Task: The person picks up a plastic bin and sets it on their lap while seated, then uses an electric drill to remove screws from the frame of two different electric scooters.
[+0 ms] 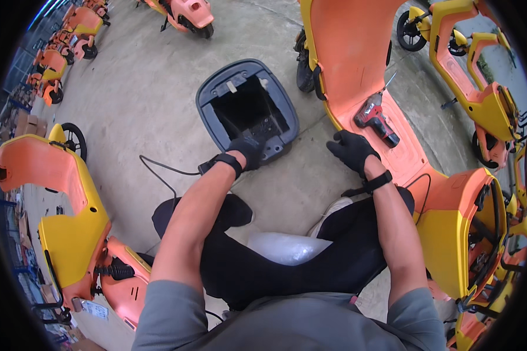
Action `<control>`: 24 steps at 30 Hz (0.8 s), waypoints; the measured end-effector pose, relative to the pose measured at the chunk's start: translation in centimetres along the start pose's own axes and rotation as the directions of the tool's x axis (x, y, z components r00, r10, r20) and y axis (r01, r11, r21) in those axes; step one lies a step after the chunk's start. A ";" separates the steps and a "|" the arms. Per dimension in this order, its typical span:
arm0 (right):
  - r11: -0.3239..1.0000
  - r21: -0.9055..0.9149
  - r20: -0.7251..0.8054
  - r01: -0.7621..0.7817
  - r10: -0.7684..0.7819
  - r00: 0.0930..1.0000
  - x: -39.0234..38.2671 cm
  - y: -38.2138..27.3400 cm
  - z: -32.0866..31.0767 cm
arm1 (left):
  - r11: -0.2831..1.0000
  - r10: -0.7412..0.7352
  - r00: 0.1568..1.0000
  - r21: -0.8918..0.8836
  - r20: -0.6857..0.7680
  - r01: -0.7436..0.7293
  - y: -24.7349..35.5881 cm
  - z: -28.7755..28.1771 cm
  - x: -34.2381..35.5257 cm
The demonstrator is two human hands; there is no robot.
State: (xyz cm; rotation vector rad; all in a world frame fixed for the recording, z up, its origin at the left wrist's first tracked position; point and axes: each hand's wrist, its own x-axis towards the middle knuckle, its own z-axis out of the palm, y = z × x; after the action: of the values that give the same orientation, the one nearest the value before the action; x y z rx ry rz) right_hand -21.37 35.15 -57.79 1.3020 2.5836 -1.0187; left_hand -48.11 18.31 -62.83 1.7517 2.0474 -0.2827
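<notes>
A dark grey plastic bin [208,124] with a rounded rim, like a scooter's under-seat compartment, stands on the floor ahead of me. My left hand [249,151], in a black glove, is closed over its near rim, with the fingertips partly lost against the dark inside. Between the bin and an orange and yellow scooter [354,52] I hold my right hand [352,153], also gloved, with curled fingers. Whether anything small is in it is hidden. A red and black cordless drill [377,120] with a long bit lies on the scooter's footboard, just beyond that hand.
Another scooter [70,228] stands close on my left, and several more line both sides. A black cable [158,167] runs from my left wrist. Clear plastic wrap [290,248] lies below my legs. Cardboard boxes [30,124] sit far left on the concrete floor [140,88].
</notes>
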 end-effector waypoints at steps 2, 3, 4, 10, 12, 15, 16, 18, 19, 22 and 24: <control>0.999 0.015 0.025 0.046 -0.046 0.999 0.1 -0.8 0.9 | 0.994 0.085 0.986 0.082 -0.142 -0.073 2.2 1.9 -2.1; 0.998 0.050 0.050 0.044 -0.046 0.998 0.4 -1.3 1.4 | 0.987 0.141 0.986 0.091 -0.092 -0.133 3.0 2.4 -2.9; 0.994 0.101 0.082 0.036 -0.045 0.996 0.5 -1.7 2.0 | 0.974 0.200 0.979 0.114 -0.047 -0.194 3.7 2.8 -4.0; 0.997 -0.001 0.121 0.079 -0.078 0.990 0.3 -3.3 3.2 | 0.943 0.087 0.964 -0.333 0.252 0.002 4.2 1.8 -8.3; 0.996 0.086 0.146 0.011 -0.024 0.989 -0.1 -3.6 2.1 | 0.926 0.334 0.941 -0.207 0.060 -0.316 2.3 0.8 -8.0; 0.980 0.199 0.131 -0.024 -0.003 0.991 -0.2 -3.8 -1.2 | 0.932 0.354 0.935 -0.098 0.027 -0.350 -0.9 -0.5 -3.5; 0.970 0.243 0.129 0.003 -0.036 0.991 0.1 -4.0 -2.3 | 0.969 0.036 0.999 -0.246 0.034 -0.027 -1.6 0.0 -1.9; 0.971 0.236 0.081 0.036 -0.056 0.995 0.7 -4.3 -3.8 | 0.988 -0.005 0.999 -0.154 -0.047 -0.003 -2.7 1.9 1.9; 0.983 0.174 0.042 0.053 -0.061 0.997 1.2 -4.6 -4.1 | 0.994 -0.060 0.998 -0.091 -0.015 0.059 -3.0 3.0 4.3; 0.928 0.361 0.052 0.089 -0.115 0.992 1.7 -5.0 -3.9 | 0.883 -0.414 0.859 -0.361 -0.300 0.299 -1.7 7.9 10.9; 0.985 0.045 0.033 0.165 -0.166 0.986 1.5 -5.0 -3.6 | 0.864 -0.496 0.868 -0.097 0.013 0.495 -1.8 10.8 15.1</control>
State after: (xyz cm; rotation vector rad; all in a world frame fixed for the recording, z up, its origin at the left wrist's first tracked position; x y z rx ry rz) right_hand -25.20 36.23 -52.86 1.0806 2.6936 -1.1172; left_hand -49.47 26.87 -79.31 1.1429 2.4534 -0.3159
